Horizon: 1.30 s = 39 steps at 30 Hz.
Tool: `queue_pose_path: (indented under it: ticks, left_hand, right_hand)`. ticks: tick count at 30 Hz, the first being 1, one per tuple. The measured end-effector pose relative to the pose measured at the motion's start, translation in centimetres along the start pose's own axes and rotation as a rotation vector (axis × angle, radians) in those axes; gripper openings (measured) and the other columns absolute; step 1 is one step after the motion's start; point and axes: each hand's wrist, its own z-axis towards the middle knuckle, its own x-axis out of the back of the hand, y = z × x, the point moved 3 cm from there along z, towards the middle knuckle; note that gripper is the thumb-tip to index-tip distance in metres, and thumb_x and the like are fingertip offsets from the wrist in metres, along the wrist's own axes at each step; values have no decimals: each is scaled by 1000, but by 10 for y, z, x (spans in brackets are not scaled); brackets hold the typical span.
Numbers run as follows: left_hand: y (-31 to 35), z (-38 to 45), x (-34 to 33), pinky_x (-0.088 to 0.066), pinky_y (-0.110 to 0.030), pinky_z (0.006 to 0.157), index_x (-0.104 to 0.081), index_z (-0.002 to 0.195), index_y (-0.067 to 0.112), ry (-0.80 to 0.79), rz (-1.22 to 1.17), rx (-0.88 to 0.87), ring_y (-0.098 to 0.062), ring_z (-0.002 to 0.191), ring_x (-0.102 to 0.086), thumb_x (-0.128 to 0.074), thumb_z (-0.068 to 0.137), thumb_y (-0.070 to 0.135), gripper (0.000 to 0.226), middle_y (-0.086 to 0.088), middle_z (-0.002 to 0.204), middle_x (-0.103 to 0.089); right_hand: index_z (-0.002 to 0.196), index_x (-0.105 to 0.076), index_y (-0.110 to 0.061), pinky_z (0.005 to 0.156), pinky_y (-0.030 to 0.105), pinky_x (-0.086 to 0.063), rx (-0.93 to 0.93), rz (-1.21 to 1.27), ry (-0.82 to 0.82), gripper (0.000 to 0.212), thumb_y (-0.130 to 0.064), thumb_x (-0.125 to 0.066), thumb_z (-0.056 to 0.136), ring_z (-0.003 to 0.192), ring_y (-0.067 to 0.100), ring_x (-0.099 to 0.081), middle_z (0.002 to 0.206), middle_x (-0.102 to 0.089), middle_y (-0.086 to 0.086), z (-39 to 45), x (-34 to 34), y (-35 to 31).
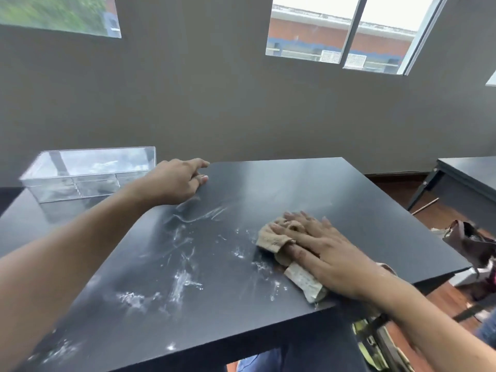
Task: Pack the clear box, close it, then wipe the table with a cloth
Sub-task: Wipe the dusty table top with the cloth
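Daylight is pouring in from the windows [346, 36], glaring off the dark counter [268, 189]. Wide-angle distortion is bending the edges, and everything is looking slightly soft.

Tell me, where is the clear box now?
In the head view, the clear box stands at the far left of the dark table, just beyond the left hand, away from the cloth.

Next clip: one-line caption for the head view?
Right hand presses a beige cloth onto the smeared dark table; left hand braces near the clear box.
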Motion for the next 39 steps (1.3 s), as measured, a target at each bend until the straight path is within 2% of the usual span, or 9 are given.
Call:
queue_pose_path:
  ticks: [5, 10, 12, 17, 20, 23, 31, 35, 39]
  left_hand:
    - [-11, -20, -1, -46, -37, 105, -58, 139, 30, 20, 32, -15, -24, 123, -60, -48, 103, 40, 39, 8, 127, -71]
    - [-10, -21, -1, -47, -35, 102, -65, 133, 33, 7, 50, -13, -20, 122, -59, -51, 102, 41, 34, 9, 126, -71]
    - [-8, -19, 1, -46, -34, 104, -65, 134, 33, -9, 92, -21, -21, 126, -58, -51, 102, 42, 36, 10, 130, -70]
    - [0, -19, 6, -42, -29, 101, -67, 132, 33, -107, 139, -39, -20, 128, -56, -51, 103, 38, 33, 11, 131, -69]
    - [2, -22, 8, -39, -25, 99, -67, 134, 32, -118, 143, -39, -19, 131, -54, -52, 103, 35, 34, 12, 134, -68]
    - [2, -23, 8, -40, -26, 101, -68, 133, 33, -109, 150, -40, -18, 131, -54, -53, 103, 36, 34, 13, 135, -67]
    - [2, -17, 7, -44, -28, 92, -71, 127, 37, -74, 206, -60, -21, 124, -58, -52, 102, 39, 31, 16, 129, -70]
    - [0, -18, 3, -45, -31, 98, -70, 128, 37, -69, 200, -88, -22, 124, -57, -52, 102, 42, 31, 17, 127, -69]
    - [1, -19, 2, -45, -32, 96, -70, 128, 36, -73, 237, -90, -23, 124, -57, -49, 103, 43, 33, 14, 128, -69]
  right_hand:
    - [152, -19, -60, 124, 44, 10, -234, -17, 65, 53, -64, -22, 99, 157, 5, 6, 169, -9, -18, 30, 5, 52]
    - [139, -19, -70, 125, 20, 7, -29, 32, 123, 40, -63, -27, 101, 147, -18, 12, 160, -1, -38, -34, -8, -8]
    - [145, -31, -59, 123, 14, 2, 56, 104, 176, 42, -51, -40, 105, 147, -20, 3, 158, -11, -40, -55, -13, -33]
    - [148, -48, -41, 125, 19, -10, 139, 215, 142, 45, -48, -38, 105, 151, -9, -16, 160, -32, -24, -39, -15, -43]
    - [150, -45, -35, 128, 28, -10, 24, 178, 121, 43, -37, -45, 108, 153, -1, -17, 161, -34, -17, 8, -1, -14]
    - [155, -41, -26, 122, 19, -2, -71, 81, 112, 45, -28, -41, 110, 156, 11, -15, 166, -29, -7, 43, 2, -18]
    - [149, -47, -41, 125, 19, -14, 272, 216, 94, 44, -34, -47, 105, 152, -6, -18, 161, -34, -20, -54, -26, -72]
    - [145, -47, -48, 128, 35, -16, 64, 176, 178, 40, -42, -47, 105, 149, -12, -18, 156, -35, -31, -53, -7, -15]
    - [157, -26, -45, 128, 45, 0, -115, 35, 112, 52, -53, -31, 105, 155, -1, 1, 168, -14, -20, -5, -10, -16]
